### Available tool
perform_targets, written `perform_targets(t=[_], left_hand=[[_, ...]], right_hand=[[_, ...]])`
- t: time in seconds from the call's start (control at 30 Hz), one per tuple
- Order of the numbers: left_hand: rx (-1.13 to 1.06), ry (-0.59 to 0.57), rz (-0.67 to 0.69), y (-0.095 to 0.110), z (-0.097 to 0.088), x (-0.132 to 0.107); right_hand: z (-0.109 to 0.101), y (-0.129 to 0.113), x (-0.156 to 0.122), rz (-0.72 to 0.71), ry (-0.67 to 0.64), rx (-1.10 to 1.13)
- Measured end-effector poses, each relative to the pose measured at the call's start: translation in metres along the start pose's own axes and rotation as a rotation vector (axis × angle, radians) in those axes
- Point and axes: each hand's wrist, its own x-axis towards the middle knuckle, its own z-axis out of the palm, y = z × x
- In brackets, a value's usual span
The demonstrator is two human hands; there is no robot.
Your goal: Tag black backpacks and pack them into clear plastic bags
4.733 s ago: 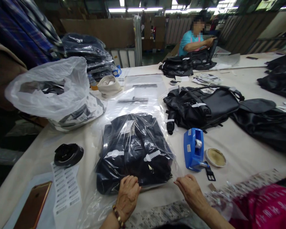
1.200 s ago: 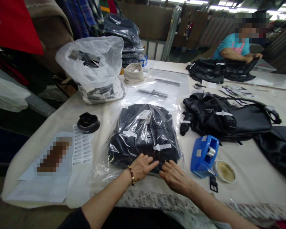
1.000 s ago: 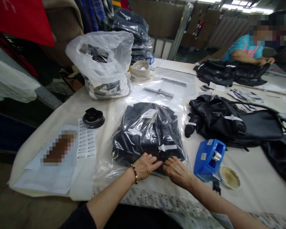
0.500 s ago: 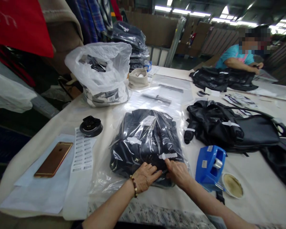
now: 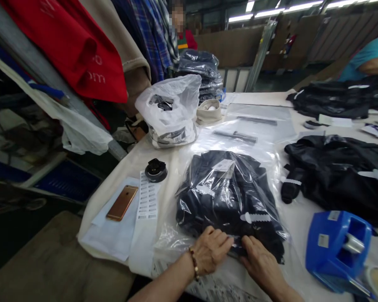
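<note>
A black backpack (image 5: 219,191) lies in front of me inside a clear plastic bag (image 5: 173,235). White strips and a white paper tag (image 5: 224,165) show through the film. My left hand (image 5: 210,251) wears a beaded bracelet and is curled over the bag's near edge. Just right of it, my right hand (image 5: 260,261) grips the same edge, thumb low and fingers on top. Both hands are closed on the plastic beside the backpack's near side; their fingertips are partly hidden.
A blue tape dispenser (image 5: 329,247) stands at right, near another black backpack (image 5: 343,180). At left lie a phone (image 5: 122,203), a barcode label sheet (image 5: 148,197) and a black roll (image 5: 156,171). Behind are a white plastic sack (image 5: 173,113) and stacked bagged items (image 5: 199,63). A co-worker (image 5: 370,56) is far right.
The view has swung left, so things sit further right in the picture. My hands have shifted toward the near edge of the bagged backpack, and my right hand has left the white strip.
</note>
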Motion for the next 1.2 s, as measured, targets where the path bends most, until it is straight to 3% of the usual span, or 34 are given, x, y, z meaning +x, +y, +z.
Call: perform_targets(t=[0.17,0.27,0.33,0.53,0.73,0.9,1.2], left_hand=[[0.201,0.095,-0.188,-0.021,0.010,-0.093],[0.296,0.216,-0.239,-0.039,0.015,-0.117],[0.301,0.270,-0.227,-0.049,0.014,-0.118],[0.127,0.222,-0.141,-0.069,-0.001,-0.109],[0.027,0.220,-0.120,-0.092,-0.016,-0.111],[0.027,0.299,-0.026,-0.112,-0.025,-0.107],[0.107,0.351,0.068,-0.139,-0.012,-0.098]], right_hand=[[-0.014,-0.008,0.006,0.070,-0.102,0.026],[-0.016,-0.010,0.006,0.085,-0.123,0.047],[-0.015,-0.010,0.005,0.091,-0.113,0.062],[-0.012,-0.009,0.003,0.083,-0.075,0.059],[-0.017,-0.013,0.009,0.168,-0.188,0.039],[-0.024,-0.021,0.017,0.269,-0.255,0.041],[-0.032,-0.037,0.029,0.433,-0.279,0.050]])
